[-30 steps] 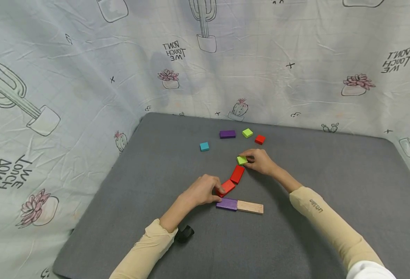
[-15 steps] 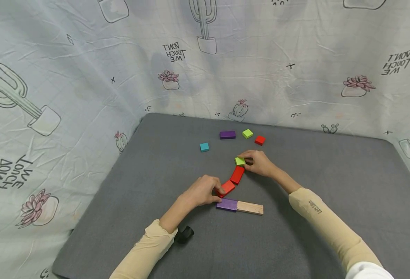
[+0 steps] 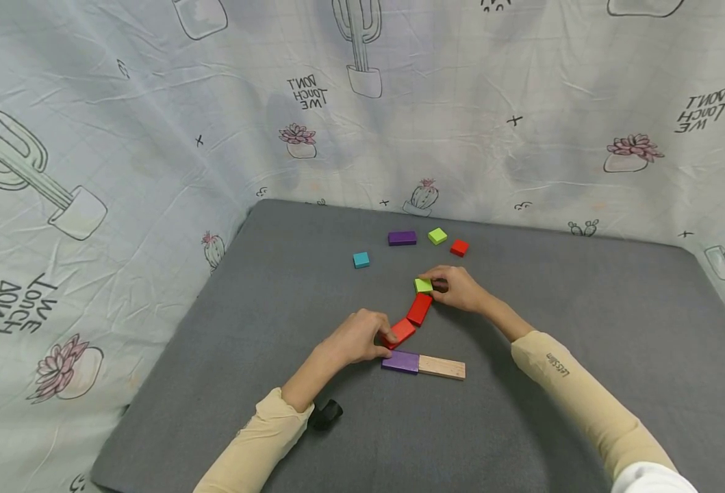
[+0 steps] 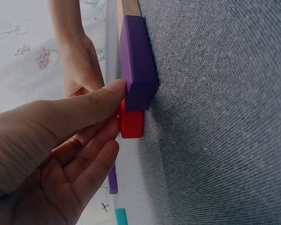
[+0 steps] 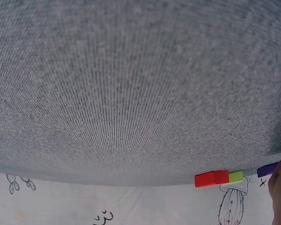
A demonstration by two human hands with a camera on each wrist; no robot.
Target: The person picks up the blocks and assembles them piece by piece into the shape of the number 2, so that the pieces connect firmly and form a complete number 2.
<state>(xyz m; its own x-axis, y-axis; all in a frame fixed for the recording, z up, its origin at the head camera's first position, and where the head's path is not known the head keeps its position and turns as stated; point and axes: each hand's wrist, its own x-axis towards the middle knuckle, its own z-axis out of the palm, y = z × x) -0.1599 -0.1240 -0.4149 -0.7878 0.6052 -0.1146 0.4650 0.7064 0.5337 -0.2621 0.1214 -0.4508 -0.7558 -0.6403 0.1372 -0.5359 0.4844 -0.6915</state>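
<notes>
In the head view my right hand (image 3: pixel 461 287) pinches a small lime-green block (image 3: pixel 423 286) at the far end of a red block (image 3: pixel 420 309). That red block meets a second, nearer red block (image 3: pixel 402 331) at an angle. My left hand (image 3: pixel 361 337) rests its fingertips on the nearer red block, thumb at the corner of a purple block (image 3: pixel 401 361). A bare wooden block (image 3: pixel 441 366) stands end to end with the purple one. The left wrist view shows the left thumb (image 4: pixel 113 89) against the purple block (image 4: pixel 139 56), other fingers extended by the red block (image 4: pixel 132 124).
Farther back on the grey table (image 3: pixel 263 287) lie another purple block (image 3: pixel 402 238), a lime-green block (image 3: pixel 437 236), a small red block (image 3: pixel 459 248) and a blue block (image 3: pixel 361 260). A black object (image 3: pixel 327 415) sits beside the left wrist. A patterned cloth (image 3: pixel 491 157) hangs behind.
My right hand has shifted the lime-green block slightly left and toward me, bringing it over the far red block's end. My left hand has stayed in place.
</notes>
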